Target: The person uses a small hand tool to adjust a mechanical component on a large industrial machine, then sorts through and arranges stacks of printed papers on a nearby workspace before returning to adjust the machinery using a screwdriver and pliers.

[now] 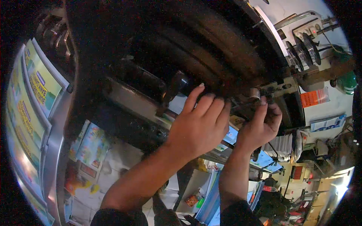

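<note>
Both my arms reach up into a dark machine (pixel 132 98) with metal bars and rollers. The fingers of my left hand (pixel 198 126) are bent over a dark part, closed, while the little finger sticks out. Their tips are lost in the dark, so what they grip cannot be made out. To its right, my right hand (pixel 258 128) is closed in a pinch, thumb against curled fingers, just below a small shiny metal cylinder (pixel 254 93). Anything between those fingertips is too small and dark to name. A metal bracket with a slot (pixel 283 87) sits beside it.
Stacks of printed yellow and green sheets (pixel 28 124) stand at the left behind a metal edge (pixel 56 158). Printed sheets (pixel 90 145) lie on the tiled floor (pixel 117 162). A cluttered work area with a paper stack (pixel 279 147) and a green lamp (pixel 346 83) is at the right.
</note>
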